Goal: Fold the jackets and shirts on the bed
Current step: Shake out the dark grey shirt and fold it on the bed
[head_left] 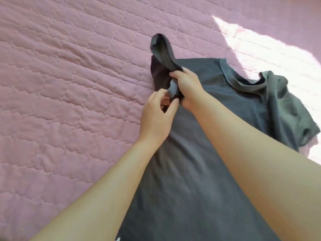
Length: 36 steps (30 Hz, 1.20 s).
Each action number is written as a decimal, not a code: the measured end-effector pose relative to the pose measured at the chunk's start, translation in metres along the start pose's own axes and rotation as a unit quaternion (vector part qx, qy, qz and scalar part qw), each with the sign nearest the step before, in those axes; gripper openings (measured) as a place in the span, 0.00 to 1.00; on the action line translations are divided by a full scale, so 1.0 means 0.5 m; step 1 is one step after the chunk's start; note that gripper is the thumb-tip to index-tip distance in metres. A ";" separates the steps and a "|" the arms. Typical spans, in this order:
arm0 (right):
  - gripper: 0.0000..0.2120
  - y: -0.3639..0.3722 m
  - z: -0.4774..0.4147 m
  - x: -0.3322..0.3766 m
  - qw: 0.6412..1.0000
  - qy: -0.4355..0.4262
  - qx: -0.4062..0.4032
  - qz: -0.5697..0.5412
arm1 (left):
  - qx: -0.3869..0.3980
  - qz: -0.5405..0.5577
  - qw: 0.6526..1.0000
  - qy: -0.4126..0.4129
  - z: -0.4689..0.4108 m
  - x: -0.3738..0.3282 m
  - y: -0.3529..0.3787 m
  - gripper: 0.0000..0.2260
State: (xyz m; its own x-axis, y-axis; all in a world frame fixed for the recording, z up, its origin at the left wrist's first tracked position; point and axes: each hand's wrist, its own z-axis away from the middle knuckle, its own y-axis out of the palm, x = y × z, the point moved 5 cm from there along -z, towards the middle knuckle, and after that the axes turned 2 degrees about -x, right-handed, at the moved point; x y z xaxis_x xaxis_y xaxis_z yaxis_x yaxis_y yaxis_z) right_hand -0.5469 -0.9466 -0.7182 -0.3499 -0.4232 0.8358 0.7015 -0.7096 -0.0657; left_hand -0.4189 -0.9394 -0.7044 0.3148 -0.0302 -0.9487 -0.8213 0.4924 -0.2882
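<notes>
A dark grey t-shirt (199, 153) lies spread on the pink quilted bed (60, 93), its collar toward the far right. My right hand (186, 88) grips the shirt's left sleeve, which is bunched and lifted into a twisted strip pointing up and away. My left hand (159, 119) sits just below it, thumb and fingers pinching the edge of the same sleeve near the shoulder seam. The other sleeve (291, 115) lies crumpled at the right.
The pink quilt stretches wide to the left and far side. A bright patch of sunlight (269, 46) falls across the bed at the upper right, beyond the collar.
</notes>
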 end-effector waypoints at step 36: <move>0.12 -0.206 0.341 -0.426 0.953 0.269 0.004 0.143 | 0.122 -0.494 0.858 -0.078 0.584 0.180 0.022 0.17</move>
State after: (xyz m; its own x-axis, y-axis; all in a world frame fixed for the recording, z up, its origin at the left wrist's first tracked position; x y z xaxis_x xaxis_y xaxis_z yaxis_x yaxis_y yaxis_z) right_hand -0.4387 -0.6875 -0.7967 -0.4094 -0.8273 0.3847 0.8201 -0.5184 -0.2423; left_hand -0.2604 -0.6826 -0.7550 0.8749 -0.4296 -0.2238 -0.0006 0.4611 -0.8874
